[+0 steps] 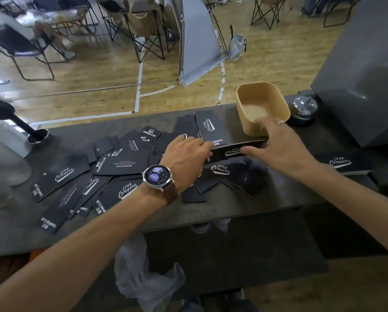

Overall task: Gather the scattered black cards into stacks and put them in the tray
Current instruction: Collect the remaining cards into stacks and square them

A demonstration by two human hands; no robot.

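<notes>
Several black cards (120, 163) with white "Camping Club" print lie scattered over the dark counter (278, 194). A small stack of the cards (235, 150) stands on edge between my hands. My left hand (186, 154), with a watch on its wrist, grips the stack's left end. My right hand (278, 140) holds the right end, thumb in front and fingers reaching over toward the tan tray (249, 95). The tray sits just behind the stack and looks empty. Another black card (339, 163) lies to the right of my right arm.
A chrome service bell (303, 106) stands right of the tray, beside a large grey box (368, 75). At far left, a black tamper-like tool (12, 118) rests in a metal cup. A crumpled plastic bag (143, 278) hangs below the counter's near edge. Folding chairs stand on the wooden floor beyond.
</notes>
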